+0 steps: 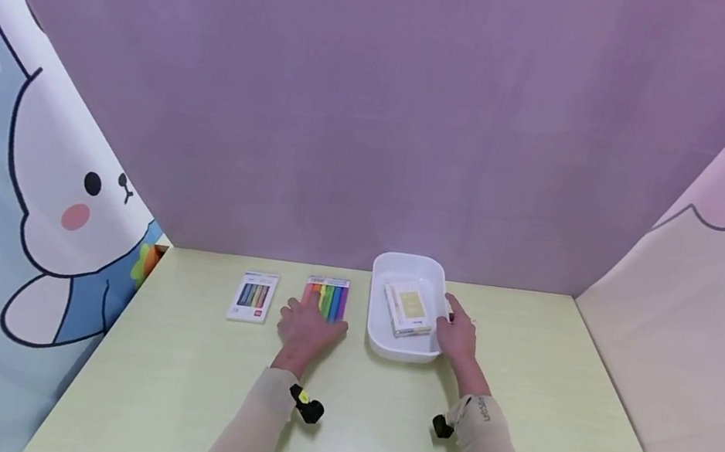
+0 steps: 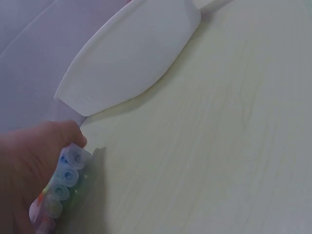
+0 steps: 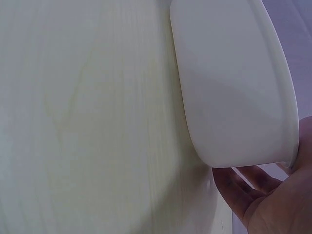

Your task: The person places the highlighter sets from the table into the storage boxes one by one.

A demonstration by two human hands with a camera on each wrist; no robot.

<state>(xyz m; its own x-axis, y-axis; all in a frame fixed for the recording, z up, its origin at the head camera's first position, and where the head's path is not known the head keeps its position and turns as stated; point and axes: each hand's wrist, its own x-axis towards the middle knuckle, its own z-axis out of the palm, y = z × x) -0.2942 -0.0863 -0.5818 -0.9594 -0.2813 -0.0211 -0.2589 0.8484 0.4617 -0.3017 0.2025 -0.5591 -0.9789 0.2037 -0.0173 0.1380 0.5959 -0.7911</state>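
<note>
My left hand [image 1: 310, 328] reaches over a clear pack of colored markers [image 1: 334, 306] and grips it across its width. In the left wrist view the thumb lies along one side of the marker pack [image 2: 66, 178], whose round pen ends face the camera. To the right, my right hand [image 1: 458, 336] holds the right side of a white plastic basin [image 1: 381, 338]. The thumb is at the rim and the fingers are against the outer wall, as the right wrist view of the basin [image 3: 234, 87] shows. Inside the basin lies a small white box [image 1: 408, 307] with a yellowish panel.
Left of the markers, a flat white box [image 1: 252, 297] with pictured colored sticks lies on the pale wooden table [image 1: 374, 431]. A purple cloth [image 1: 365, 117] hangs behind the table. Printed cloths stand at both sides, with a cartoon rabbit [image 1: 69, 213] on the left one.
</note>
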